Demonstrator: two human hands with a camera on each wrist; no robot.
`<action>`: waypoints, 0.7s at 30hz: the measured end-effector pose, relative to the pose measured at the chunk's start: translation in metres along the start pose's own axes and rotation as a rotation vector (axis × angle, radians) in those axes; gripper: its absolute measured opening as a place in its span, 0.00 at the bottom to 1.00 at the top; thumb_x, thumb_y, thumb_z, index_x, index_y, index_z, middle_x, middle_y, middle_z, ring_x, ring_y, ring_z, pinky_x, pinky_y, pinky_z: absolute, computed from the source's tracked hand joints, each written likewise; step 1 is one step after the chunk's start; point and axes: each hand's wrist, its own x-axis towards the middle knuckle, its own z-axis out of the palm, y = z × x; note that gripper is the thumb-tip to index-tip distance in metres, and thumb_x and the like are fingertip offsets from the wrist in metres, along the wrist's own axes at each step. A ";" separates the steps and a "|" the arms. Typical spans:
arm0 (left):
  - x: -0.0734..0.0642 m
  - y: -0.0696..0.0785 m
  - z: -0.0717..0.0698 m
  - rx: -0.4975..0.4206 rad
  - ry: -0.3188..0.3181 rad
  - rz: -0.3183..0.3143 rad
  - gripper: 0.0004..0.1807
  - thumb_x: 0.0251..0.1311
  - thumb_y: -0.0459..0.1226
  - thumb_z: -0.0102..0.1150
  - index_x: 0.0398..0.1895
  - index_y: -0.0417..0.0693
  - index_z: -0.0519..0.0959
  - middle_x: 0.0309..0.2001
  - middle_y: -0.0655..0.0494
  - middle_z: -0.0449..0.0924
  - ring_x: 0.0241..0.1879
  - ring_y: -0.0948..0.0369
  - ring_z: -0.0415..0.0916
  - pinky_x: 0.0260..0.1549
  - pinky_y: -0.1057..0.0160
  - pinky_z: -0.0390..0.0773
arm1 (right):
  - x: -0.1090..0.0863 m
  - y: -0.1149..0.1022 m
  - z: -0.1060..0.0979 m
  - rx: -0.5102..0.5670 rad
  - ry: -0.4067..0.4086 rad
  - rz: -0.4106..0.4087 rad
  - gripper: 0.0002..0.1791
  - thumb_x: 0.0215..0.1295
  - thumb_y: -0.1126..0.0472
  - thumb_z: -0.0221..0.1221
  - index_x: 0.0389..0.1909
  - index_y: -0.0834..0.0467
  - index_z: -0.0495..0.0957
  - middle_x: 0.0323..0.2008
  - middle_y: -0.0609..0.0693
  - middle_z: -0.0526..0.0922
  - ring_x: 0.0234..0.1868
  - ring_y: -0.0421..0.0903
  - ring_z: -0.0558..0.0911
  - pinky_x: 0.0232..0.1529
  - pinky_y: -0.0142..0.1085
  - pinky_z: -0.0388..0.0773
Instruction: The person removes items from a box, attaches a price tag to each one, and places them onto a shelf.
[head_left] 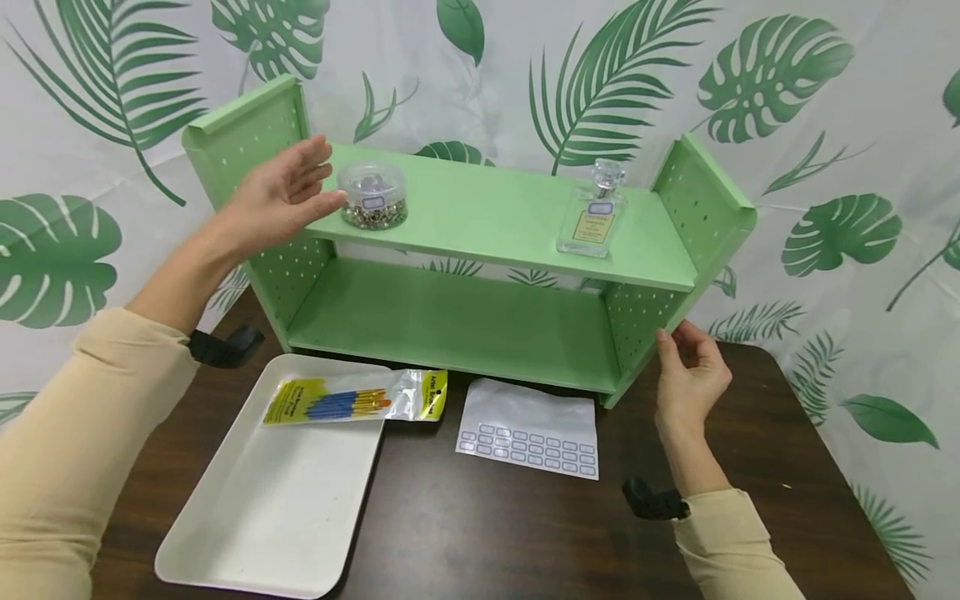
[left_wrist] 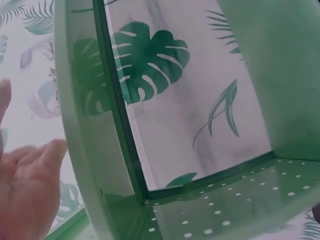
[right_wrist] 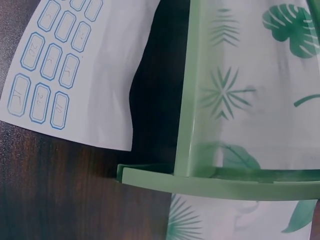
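Observation:
A green two-tier shelf (head_left: 480, 200) stands on the table. My left hand (head_left: 281, 192) is raised at its left end, fingers extended, with the thumb tip right at a clear round jar (head_left: 373, 200) of small metallic pieces on the upper tier. In the left wrist view, that hand (left_wrist: 30, 185) appears beside the shelf's green edge. Low on the right side panel (head_left: 701, 225), my right hand (head_left: 692, 383) grips the front edge between thumb and fingers. A glass perfume bottle (head_left: 592, 217) stands on the upper tier's right part. Jar and bottle each bear a small blue-bordered label.
Before the shelf, a white tray (head_left: 270, 500) lies on the dark table (head_left: 480, 533), a packet of paintbrushes (head_left: 356, 398) across its far end. Right of it lies a sheet of small labels (head_left: 528, 425), handwritten numbers on them. A leaf-print cloth (head_left: 495, 83) hangs behind.

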 end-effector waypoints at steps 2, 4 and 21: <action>-0.012 -0.002 0.001 -0.021 0.105 0.037 0.39 0.64 0.40 0.55 0.74 0.46 0.48 0.73 0.49 0.51 0.70 0.57 0.54 0.65 0.68 0.59 | 0.001 0.003 0.000 0.001 0.004 0.007 0.09 0.54 0.73 0.63 0.38 0.69 0.81 0.26 0.37 0.79 0.33 0.36 0.74 0.36 0.25 0.70; -0.025 -0.005 0.003 -0.076 0.196 0.091 0.34 0.62 0.35 0.57 0.70 0.42 0.57 0.68 0.48 0.62 0.65 0.61 0.64 0.59 0.73 0.65 | 0.001 0.004 0.000 0.011 0.005 0.011 0.09 0.54 0.73 0.63 0.37 0.67 0.81 0.26 0.37 0.79 0.33 0.37 0.74 0.36 0.25 0.70; -0.098 -0.087 0.022 -0.046 0.384 -0.067 0.18 0.60 0.36 0.60 0.52 0.40 0.76 0.36 0.80 0.80 0.37 0.77 0.77 0.33 0.81 0.74 | -0.008 0.003 -0.007 0.157 0.038 0.031 0.12 0.53 0.74 0.63 0.40 0.69 0.81 0.30 0.46 0.80 0.36 0.41 0.76 0.39 0.27 0.71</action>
